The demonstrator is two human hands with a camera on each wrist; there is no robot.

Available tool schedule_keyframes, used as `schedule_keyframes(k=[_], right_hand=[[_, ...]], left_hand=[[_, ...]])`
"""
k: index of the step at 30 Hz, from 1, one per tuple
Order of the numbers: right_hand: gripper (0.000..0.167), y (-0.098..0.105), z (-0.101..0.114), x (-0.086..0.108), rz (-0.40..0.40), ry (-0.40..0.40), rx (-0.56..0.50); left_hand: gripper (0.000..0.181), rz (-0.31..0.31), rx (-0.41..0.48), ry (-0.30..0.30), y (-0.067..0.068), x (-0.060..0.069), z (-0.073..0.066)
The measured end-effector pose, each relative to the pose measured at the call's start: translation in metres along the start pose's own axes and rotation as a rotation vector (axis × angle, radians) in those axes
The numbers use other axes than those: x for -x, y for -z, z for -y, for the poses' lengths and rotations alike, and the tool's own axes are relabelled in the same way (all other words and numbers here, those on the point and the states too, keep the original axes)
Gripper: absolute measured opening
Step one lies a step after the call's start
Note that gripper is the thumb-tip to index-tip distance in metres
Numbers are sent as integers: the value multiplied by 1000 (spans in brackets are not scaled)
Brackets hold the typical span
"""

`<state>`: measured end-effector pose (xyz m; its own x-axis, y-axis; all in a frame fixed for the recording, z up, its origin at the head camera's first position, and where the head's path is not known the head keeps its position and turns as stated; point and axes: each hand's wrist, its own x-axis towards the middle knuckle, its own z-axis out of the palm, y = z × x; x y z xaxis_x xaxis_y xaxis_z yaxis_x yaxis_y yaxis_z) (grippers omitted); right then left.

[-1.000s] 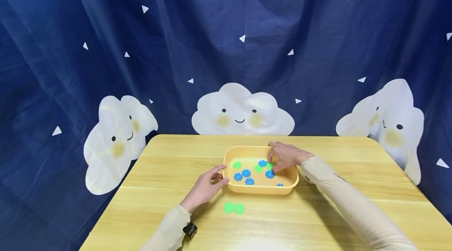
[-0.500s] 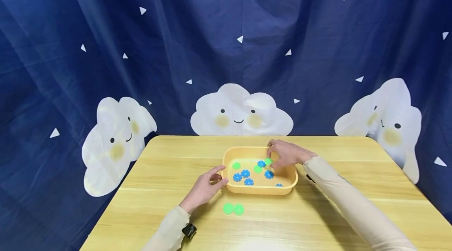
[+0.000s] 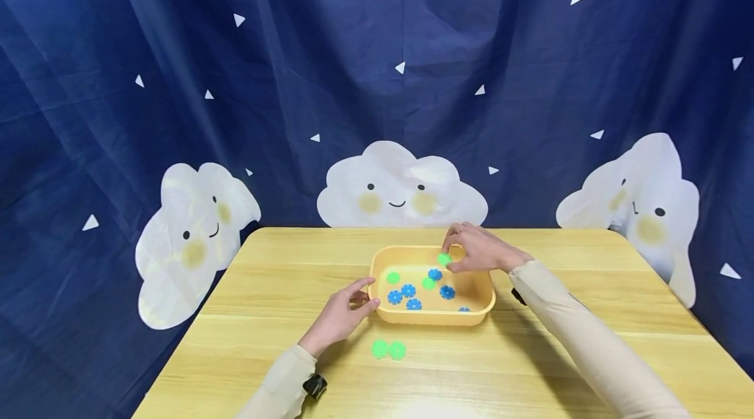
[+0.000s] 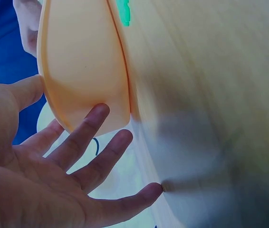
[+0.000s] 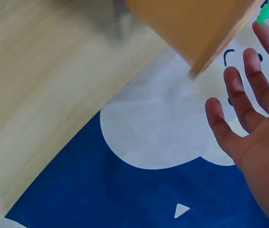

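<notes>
A yellow-orange plastic basin (image 3: 434, 318) sits on the wooden table with several blue and green notched plastic discs inside. My left hand (image 3: 340, 318) touches the basin's left end with spread, mostly straight fingers; in the left wrist view the thumb meets its rim. Above the back right of the basin, my right hand (image 3: 480, 249) pinches a green notched disc (image 3: 444, 259) between thumb and index finger. The right wrist view shows that disc (image 5: 267, 10) edge-on at the fingertips, the other fingers spread. Among the discs in the basin are a blue disc (image 3: 448, 292) and a green disc (image 3: 393, 278).
Two green discs (image 3: 388, 350) lie side by side on the table (image 3: 530, 373) in front of the basin. A dark blue curtain (image 3: 283, 78) with white clouds hangs behind the table's back edge.
My right hand has taken hold of a green disc from the basin and lifted it up and slightly left. My left hand has stayed at the basin's left end.
</notes>
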<state>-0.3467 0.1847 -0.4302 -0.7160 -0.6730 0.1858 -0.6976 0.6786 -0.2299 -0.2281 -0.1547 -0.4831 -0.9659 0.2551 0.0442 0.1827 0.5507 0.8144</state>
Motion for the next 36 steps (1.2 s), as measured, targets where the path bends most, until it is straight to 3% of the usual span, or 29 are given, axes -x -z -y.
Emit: schedule_keyframes(k=[9,20,36], right_hand=[[26,8,11,6,34,-54,-71],[27,9,30,20,-35,-18,-64],[27,5,40,39,-73,-48,-116]], left_hand=[[59,2,5,8,1,2,-3],[59,3,10,11,0,2,-2],[58,5,4,9,1,1,-2]])
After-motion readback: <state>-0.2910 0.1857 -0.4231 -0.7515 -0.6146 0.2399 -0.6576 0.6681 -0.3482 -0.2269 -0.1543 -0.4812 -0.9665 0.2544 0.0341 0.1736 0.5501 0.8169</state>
